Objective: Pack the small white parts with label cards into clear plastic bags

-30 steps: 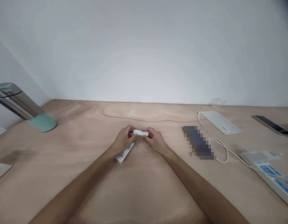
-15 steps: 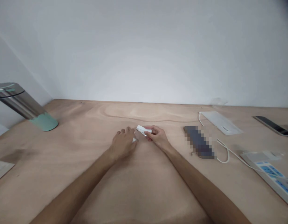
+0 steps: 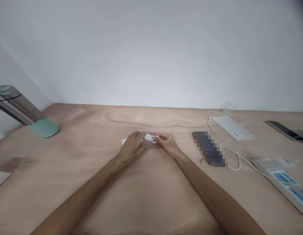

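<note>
Near the middle of the table, my right hand [image 3: 167,143] pinches a small white bundle [image 3: 151,137] between thumb and fingers; it looks like a folded cable. My left hand [image 3: 133,145] is closed at the bundle's left end, its fingertips on crinkled clear plastic [image 3: 145,143]. A white flat piece [image 3: 124,141] sticks out on the far side of the left hand, mostly hidden by it. How the plastic joins the bundle is too blurred to make out.
A steel bottle [image 3: 31,109] with a green base stands at left. On the right lie a pixelated dark phone-like object [image 3: 209,148], a white pouch [image 3: 231,126], another phone [image 3: 286,130], a white cord [image 3: 239,160] and a power strip [image 3: 286,186]. Clear plastic [image 3: 229,106] lies by the wall.
My left hand has curled its fingers and come up against the white bundle, where a gap was before. The white flat piece now shows left of it. My right hand has barely moved.
</note>
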Motion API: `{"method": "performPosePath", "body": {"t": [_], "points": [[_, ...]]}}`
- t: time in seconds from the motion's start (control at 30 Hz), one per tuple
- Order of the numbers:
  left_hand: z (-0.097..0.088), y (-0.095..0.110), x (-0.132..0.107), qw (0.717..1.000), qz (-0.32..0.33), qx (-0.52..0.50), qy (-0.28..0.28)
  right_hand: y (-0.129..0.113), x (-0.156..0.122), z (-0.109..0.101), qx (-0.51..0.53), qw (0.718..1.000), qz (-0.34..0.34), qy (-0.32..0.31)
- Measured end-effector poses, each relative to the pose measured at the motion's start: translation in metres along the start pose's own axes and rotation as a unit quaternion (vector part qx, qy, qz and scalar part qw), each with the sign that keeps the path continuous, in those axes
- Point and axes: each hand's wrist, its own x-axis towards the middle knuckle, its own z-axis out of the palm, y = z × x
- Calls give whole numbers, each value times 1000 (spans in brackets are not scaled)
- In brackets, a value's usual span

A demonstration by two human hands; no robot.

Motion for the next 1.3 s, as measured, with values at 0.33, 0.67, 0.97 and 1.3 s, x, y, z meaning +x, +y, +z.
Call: {"method": "performPosePath", "body": {"t": [0.33, 0.67, 0.97, 1.3], "points": [[1, 2, -3, 981, -4, 194, 30, -5, -4, 4, -19, 999, 3, -48], [5, 5, -3, 978, 4, 207, 15, 0, -3, 6, -94, 995, -38, -10], [7, 8, -1, 980, 22, 193, -34, 0, -3, 7, -65, 997, -41, 15], [10, 9, -2, 981, 9, 194, -31, 8, 1, 4, -152, 979, -131, -23]]}}
